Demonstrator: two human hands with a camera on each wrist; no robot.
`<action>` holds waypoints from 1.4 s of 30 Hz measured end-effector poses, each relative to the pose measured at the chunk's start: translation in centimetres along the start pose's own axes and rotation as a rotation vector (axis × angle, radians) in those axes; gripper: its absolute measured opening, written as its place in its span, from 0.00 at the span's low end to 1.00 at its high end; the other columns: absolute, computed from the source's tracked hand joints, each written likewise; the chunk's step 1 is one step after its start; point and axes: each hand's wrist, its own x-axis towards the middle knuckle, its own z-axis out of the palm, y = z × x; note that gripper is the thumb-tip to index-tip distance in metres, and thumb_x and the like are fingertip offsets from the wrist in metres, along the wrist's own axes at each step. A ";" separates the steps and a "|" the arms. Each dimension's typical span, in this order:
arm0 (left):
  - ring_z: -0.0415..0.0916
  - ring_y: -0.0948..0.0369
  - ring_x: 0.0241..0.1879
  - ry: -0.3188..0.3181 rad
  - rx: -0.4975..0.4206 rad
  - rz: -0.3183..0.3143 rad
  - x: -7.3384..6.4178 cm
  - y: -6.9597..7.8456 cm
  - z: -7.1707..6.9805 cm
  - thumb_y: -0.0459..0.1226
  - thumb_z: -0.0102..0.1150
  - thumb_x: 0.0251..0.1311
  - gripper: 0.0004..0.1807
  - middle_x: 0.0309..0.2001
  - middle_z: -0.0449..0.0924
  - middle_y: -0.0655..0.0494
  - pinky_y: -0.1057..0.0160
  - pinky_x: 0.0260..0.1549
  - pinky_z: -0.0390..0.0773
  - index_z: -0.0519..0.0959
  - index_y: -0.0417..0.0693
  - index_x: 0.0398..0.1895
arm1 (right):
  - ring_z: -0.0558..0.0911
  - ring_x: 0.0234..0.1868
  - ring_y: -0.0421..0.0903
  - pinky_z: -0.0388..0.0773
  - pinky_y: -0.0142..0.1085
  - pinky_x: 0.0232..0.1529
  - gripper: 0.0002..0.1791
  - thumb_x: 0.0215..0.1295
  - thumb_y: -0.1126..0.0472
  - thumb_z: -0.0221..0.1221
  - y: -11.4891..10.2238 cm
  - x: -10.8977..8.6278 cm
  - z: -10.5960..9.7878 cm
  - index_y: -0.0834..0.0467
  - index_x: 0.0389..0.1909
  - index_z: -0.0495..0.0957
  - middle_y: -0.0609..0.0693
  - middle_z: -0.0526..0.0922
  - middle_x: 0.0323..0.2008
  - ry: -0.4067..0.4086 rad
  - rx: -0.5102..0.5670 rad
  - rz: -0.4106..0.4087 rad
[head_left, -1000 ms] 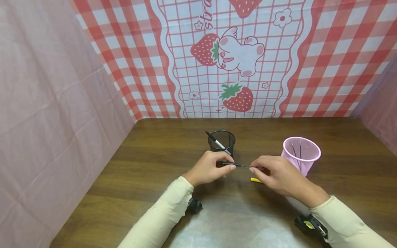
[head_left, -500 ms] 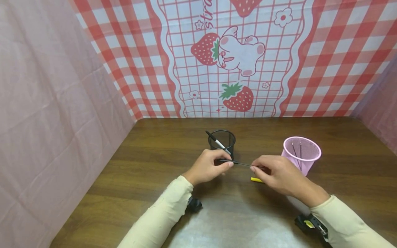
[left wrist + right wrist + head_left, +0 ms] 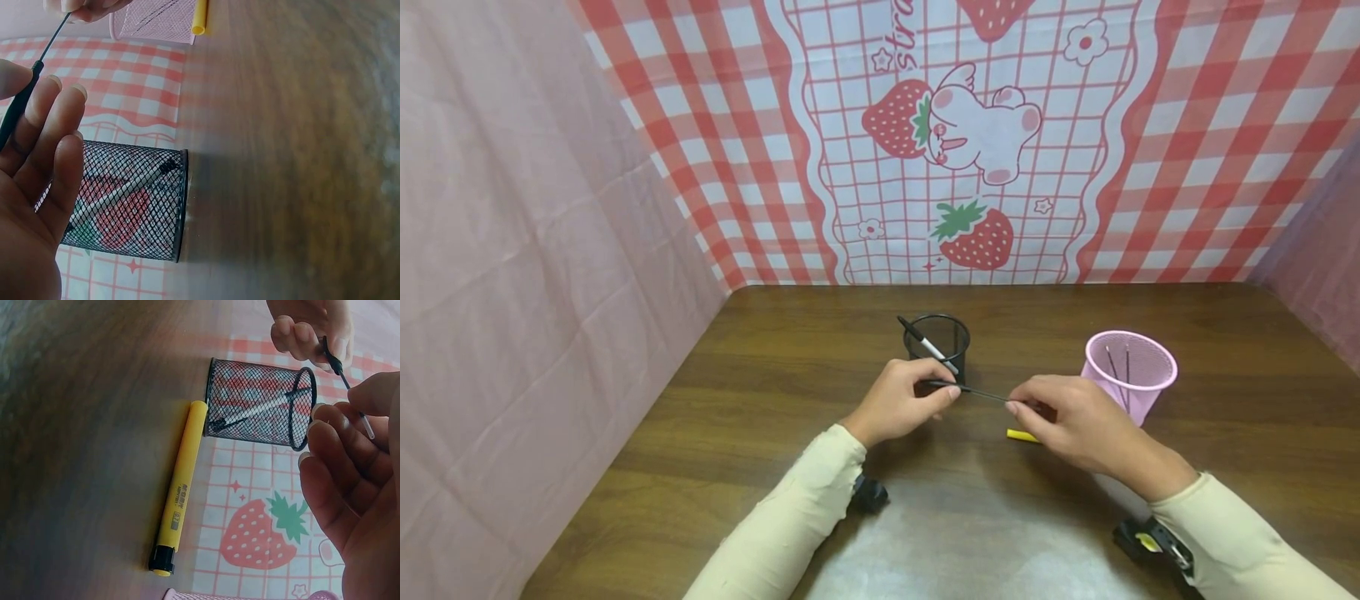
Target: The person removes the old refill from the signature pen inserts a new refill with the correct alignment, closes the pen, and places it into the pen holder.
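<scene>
Left hand (image 3: 897,402) edged leftward, pinching one rod (image 3: 988,395); two cups (image 3: 144,212).

Between the left grip (image 3: 901,402) and the right grip (image 3: 1078,421) runs a slim rod (image 3: 22,100) of what looks like smooth dark plastic. Behind the left grip stands a black cup (image 3: 231,381) of open, metal-looking mesh, beside the right grip a pink mesh cup (image 3: 1142,404). Under the right grip, a smooth, plastic-looking yellow pen (image 3: 181,475) lies on a wood-grained, glossy desk (image 3: 760,400); matt printed cloth (image 3: 985,125) hangs beyond both grips.
</scene>
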 end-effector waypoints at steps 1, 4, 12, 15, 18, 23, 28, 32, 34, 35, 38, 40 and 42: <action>0.82 0.62 0.20 0.001 -0.002 0.000 0.0 0.0 0.0 0.32 0.63 0.64 0.03 0.31 0.83 0.51 0.63 0.21 0.84 0.82 0.39 0.38 | 0.72 0.24 0.29 0.69 0.22 0.25 0.09 0.51 0.67 0.71 0.0 0.0 0.0 0.52 0.32 0.84 0.32 0.78 0.26 0.001 0.002 0.000; 0.81 0.66 0.21 0.004 -0.008 0.006 0.0 0.1 0.0 0.31 0.63 0.64 0.03 0.32 0.84 0.50 0.63 0.22 0.84 0.82 0.39 0.38 | 0.72 0.24 0.29 0.69 0.22 0.25 0.09 0.52 0.67 0.71 0.1 0.0 0.0 0.52 0.32 0.84 0.32 0.78 0.26 0.006 0.008 -0.002; 0.81 0.67 0.21 0.009 -0.006 0.025 0.0 0.0 0.0 0.30 0.63 0.64 0.03 0.31 0.84 0.49 0.63 0.21 0.84 0.82 0.38 0.37 | 0.71 0.24 0.30 0.68 0.22 0.24 0.10 0.51 0.68 0.71 0.2 0.0 -0.1 0.52 0.32 0.84 0.32 0.77 0.26 0.019 0.017 -0.012; 0.81 0.67 0.20 0.010 -0.006 0.021 0.0 0.0 0.0 0.30 0.63 0.64 0.03 0.31 0.84 0.49 0.63 0.22 0.84 0.82 0.38 0.37 | 0.71 0.24 0.30 0.68 0.22 0.24 0.10 0.51 0.68 0.71 0.2 0.0 -0.1 0.52 0.32 0.83 0.32 0.77 0.26 0.023 0.016 -0.014; 0.81 0.67 0.20 0.010 -0.006 0.020 0.0 0.0 0.0 0.31 0.63 0.64 0.02 0.31 0.84 0.50 0.62 0.22 0.84 0.82 0.39 0.37 | 0.71 0.24 0.30 0.68 0.22 0.24 0.11 0.51 0.69 0.71 0.2 0.0 -0.2 0.51 0.32 0.83 0.32 0.77 0.26 0.025 0.012 -0.012; 0.81 0.67 0.20 0.011 0.001 0.028 0.0 0.0 0.0 0.31 0.63 0.64 0.02 0.31 0.84 0.50 0.63 0.22 0.84 0.82 0.39 0.37 | 0.71 0.24 0.30 0.67 0.22 0.24 0.10 0.52 0.69 0.71 0.2 0.0 -0.3 0.51 0.32 0.84 0.33 0.77 0.26 0.020 0.011 -0.001; 0.81 0.67 0.21 0.015 -0.005 0.024 0.0 0.0 0.0 0.31 0.63 0.64 0.03 0.31 0.84 0.49 0.63 0.22 0.84 0.82 0.38 0.37 | 0.71 0.24 0.30 0.68 0.22 0.24 0.11 0.52 0.69 0.71 0.2 0.0 -0.3 0.50 0.32 0.84 0.33 0.78 0.27 0.031 0.013 -0.009; 0.81 0.65 0.21 0.018 -0.007 0.013 0.0 0.0 0.1 0.30 0.63 0.64 0.03 0.32 0.84 0.49 0.63 0.22 0.84 0.82 0.38 0.37 | 0.72 0.25 0.30 0.68 0.23 0.25 0.10 0.53 0.68 0.70 0.3 0.0 -0.2 0.51 0.32 0.84 0.33 0.79 0.27 0.038 0.015 -0.010; 0.82 0.64 0.21 0.019 -0.006 0.011 0.0 0.0 0.1 0.30 0.63 0.64 0.02 0.32 0.84 0.49 0.63 0.22 0.84 0.82 0.39 0.37 | 0.72 0.25 0.30 0.69 0.23 0.25 0.10 0.53 0.69 0.70 0.3 0.0 -0.2 0.51 0.32 0.84 0.34 0.79 0.28 0.040 0.017 -0.007; 0.82 0.63 0.21 0.020 -0.008 0.010 0.0 0.0 0.0 0.30 0.63 0.64 0.02 0.32 0.84 0.48 0.63 0.22 0.84 0.82 0.38 0.37 | 0.72 0.25 0.30 0.69 0.23 0.25 0.10 0.53 0.69 0.70 0.3 0.0 -0.2 0.51 0.32 0.84 0.34 0.79 0.28 0.041 0.017 -0.005; 0.82 0.61 0.21 0.021 -0.008 0.007 0.0 0.0 0.0 0.30 0.63 0.64 0.03 0.32 0.84 0.48 0.63 0.23 0.85 0.82 0.38 0.37 | 0.73 0.25 0.31 0.69 0.23 0.25 0.10 0.53 0.69 0.70 0.4 -0.1 -0.2 0.51 0.32 0.84 0.34 0.79 0.28 0.043 0.019 -0.001; 0.82 0.61 0.21 0.022 -0.005 0.011 0.0 -0.1 0.0 0.30 0.63 0.64 0.03 0.30 0.84 0.48 0.63 0.23 0.85 0.82 0.38 0.37 | 0.73 0.25 0.31 0.69 0.23 0.25 0.11 0.52 0.69 0.70 0.4 0.0 -0.2 0.51 0.32 0.83 0.34 0.79 0.28 0.045 0.018 -0.001; 0.82 0.62 0.21 0.024 -0.004 0.014 0.0 -0.1 0.0 0.30 0.63 0.64 0.02 0.30 0.84 0.48 0.63 0.23 0.84 0.82 0.38 0.37 | 0.73 0.25 0.31 0.69 0.23 0.25 0.11 0.52 0.69 0.70 0.4 0.0 -0.2 0.51 0.32 0.83 0.34 0.80 0.28 0.047 0.016 0.000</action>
